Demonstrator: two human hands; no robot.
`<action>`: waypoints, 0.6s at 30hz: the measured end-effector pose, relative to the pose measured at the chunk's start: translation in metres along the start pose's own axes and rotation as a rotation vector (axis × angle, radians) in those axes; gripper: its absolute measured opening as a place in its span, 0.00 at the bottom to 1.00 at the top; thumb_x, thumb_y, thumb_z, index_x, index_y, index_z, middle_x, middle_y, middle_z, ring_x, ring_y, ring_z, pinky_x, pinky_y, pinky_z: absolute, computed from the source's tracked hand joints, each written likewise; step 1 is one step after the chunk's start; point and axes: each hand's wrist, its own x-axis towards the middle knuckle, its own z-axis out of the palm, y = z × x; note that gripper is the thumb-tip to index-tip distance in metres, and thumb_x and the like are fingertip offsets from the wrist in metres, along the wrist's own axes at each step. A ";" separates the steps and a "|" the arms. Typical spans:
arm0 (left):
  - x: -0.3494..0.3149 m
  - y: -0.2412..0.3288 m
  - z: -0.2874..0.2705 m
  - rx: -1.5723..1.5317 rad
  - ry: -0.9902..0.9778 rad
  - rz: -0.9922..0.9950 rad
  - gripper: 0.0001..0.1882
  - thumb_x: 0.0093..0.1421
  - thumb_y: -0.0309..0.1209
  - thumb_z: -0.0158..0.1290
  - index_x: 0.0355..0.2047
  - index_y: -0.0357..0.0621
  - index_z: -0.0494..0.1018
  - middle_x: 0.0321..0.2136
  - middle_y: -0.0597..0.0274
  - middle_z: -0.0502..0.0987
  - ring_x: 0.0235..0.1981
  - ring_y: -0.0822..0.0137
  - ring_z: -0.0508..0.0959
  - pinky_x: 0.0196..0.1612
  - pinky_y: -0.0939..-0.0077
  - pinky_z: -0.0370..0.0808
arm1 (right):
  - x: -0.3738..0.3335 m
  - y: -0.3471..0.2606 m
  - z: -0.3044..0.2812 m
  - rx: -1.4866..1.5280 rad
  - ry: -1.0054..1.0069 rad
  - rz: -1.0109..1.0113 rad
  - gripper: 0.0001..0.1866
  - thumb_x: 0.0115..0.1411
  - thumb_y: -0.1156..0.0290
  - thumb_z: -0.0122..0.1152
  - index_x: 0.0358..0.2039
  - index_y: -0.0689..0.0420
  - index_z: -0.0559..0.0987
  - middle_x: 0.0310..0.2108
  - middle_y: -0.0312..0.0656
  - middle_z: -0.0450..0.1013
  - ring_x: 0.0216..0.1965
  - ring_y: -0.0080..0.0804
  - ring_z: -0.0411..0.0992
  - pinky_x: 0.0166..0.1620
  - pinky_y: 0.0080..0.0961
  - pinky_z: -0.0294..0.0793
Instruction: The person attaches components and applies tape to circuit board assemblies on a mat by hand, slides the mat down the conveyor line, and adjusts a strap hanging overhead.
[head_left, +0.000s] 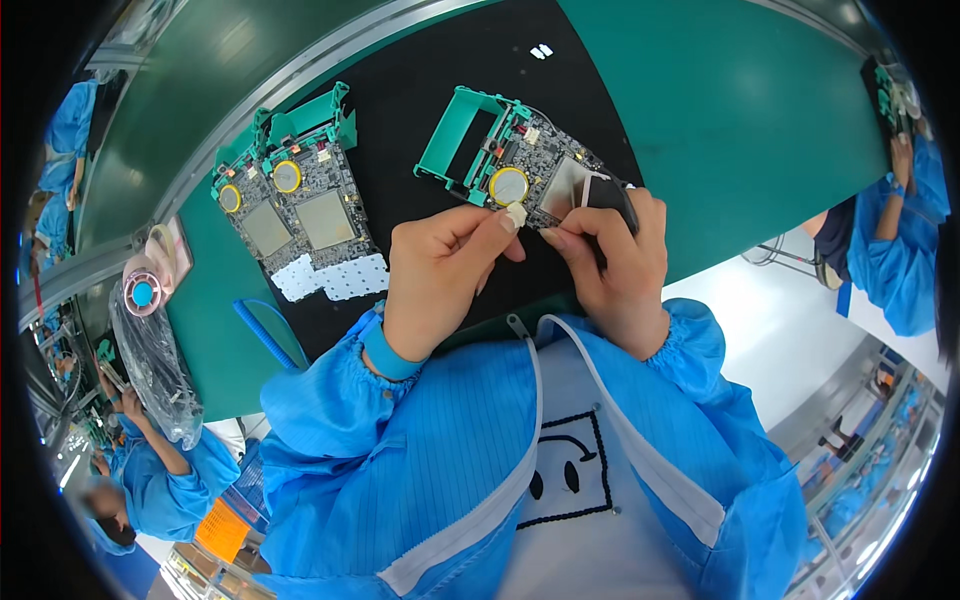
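Observation:
A populated circuit board (545,150) with a round yellow-rimmed coin cell (509,186), a silver shield plate and a teal plastic frame (445,138) lies tilted on the black mat. My left hand (445,265) is closed at the board's near edge, thumb and forefinger pinching a small whitish piece (515,214) just below the coin cell. My right hand (620,265) is closed at the board's near right corner, its thumb and bent forefinger gripping the edge. A black piece with a white edge (608,198) shows by its fingers; how it is attached is hidden.
Two similar boards (325,215) with teal frames lie at the left, their near ends by white perforated strips (345,278). Small white pieces (541,51) sit far on the black mat (400,100). A tape roll (143,292), clear plastic bag (155,360) and blue coiled cord (265,333) are left. Co-workers sit both sides.

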 end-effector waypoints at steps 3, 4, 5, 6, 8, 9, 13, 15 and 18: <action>0.000 0.001 0.004 0.044 0.040 0.029 0.10 0.58 0.30 0.53 0.25 0.34 0.78 0.15 0.68 0.74 0.16 0.84 0.65 0.18 0.88 0.58 | 0.002 0.000 0.000 -0.027 -0.013 -0.003 0.10 0.46 0.73 0.68 0.26 0.55 0.74 0.28 0.41 0.66 0.31 0.37 0.63 0.31 0.29 0.64; 0.000 0.002 0.005 0.047 0.038 0.027 0.10 0.58 0.30 0.53 0.25 0.34 0.78 0.15 0.68 0.74 0.16 0.84 0.65 0.18 0.88 0.58 | 0.002 -0.001 0.001 -0.030 0.000 0.006 0.09 0.46 0.73 0.68 0.25 0.55 0.74 0.28 0.41 0.66 0.30 0.37 0.63 0.30 0.29 0.63; 0.000 0.003 0.007 0.020 0.059 0.021 0.10 0.58 0.30 0.53 0.25 0.34 0.78 0.16 0.67 0.74 0.16 0.85 0.65 0.19 0.88 0.58 | 0.001 -0.001 0.002 -0.030 0.002 0.009 0.09 0.46 0.73 0.68 0.25 0.55 0.74 0.28 0.41 0.66 0.30 0.37 0.63 0.30 0.29 0.63; -0.001 0.004 0.008 -0.007 0.080 0.016 0.10 0.58 0.30 0.54 0.25 0.34 0.78 0.16 0.67 0.75 0.17 0.85 0.66 0.19 0.88 0.58 | 0.000 -0.001 0.004 -0.027 0.017 0.024 0.09 0.46 0.73 0.68 0.25 0.55 0.74 0.28 0.41 0.66 0.30 0.37 0.63 0.30 0.29 0.63; 0.000 0.004 0.011 -0.032 0.082 0.014 0.10 0.57 0.30 0.54 0.25 0.34 0.78 0.16 0.67 0.75 0.17 0.85 0.66 0.19 0.89 0.59 | 0.000 -0.001 0.003 -0.026 0.036 0.040 0.09 0.47 0.73 0.68 0.25 0.54 0.74 0.28 0.41 0.66 0.30 0.37 0.63 0.30 0.29 0.63; -0.001 0.003 0.011 -0.062 0.089 0.010 0.10 0.57 0.30 0.55 0.25 0.34 0.78 0.17 0.67 0.75 0.17 0.84 0.67 0.20 0.89 0.59 | 0.000 -0.001 0.003 -0.032 0.036 0.038 0.09 0.46 0.73 0.68 0.25 0.54 0.74 0.28 0.41 0.66 0.30 0.37 0.63 0.30 0.29 0.63; -0.001 0.004 0.013 -0.048 0.119 -0.008 0.10 0.57 0.29 0.55 0.25 0.33 0.77 0.17 0.67 0.75 0.17 0.84 0.68 0.20 0.89 0.60 | 0.001 0.000 0.001 -0.052 0.021 -0.006 0.08 0.48 0.74 0.66 0.29 0.55 0.75 0.28 0.41 0.67 0.30 0.36 0.64 0.31 0.28 0.64; -0.002 0.003 0.016 -0.048 0.144 0.010 0.09 0.57 0.29 0.55 0.26 0.33 0.77 0.17 0.67 0.75 0.18 0.84 0.69 0.20 0.89 0.61 | -0.003 -0.007 0.002 0.040 0.050 0.059 0.09 0.48 0.76 0.65 0.31 0.55 0.75 0.27 0.39 0.68 0.28 0.34 0.64 0.32 0.29 0.61; -0.001 0.002 0.017 -0.050 0.144 0.045 0.09 0.56 0.29 0.56 0.26 0.32 0.77 0.17 0.66 0.75 0.18 0.83 0.69 0.21 0.89 0.62 | -0.003 -0.009 0.011 0.134 0.081 0.077 0.14 0.48 0.78 0.62 0.37 0.55 0.75 0.26 0.38 0.71 0.25 0.32 0.65 0.33 0.29 0.58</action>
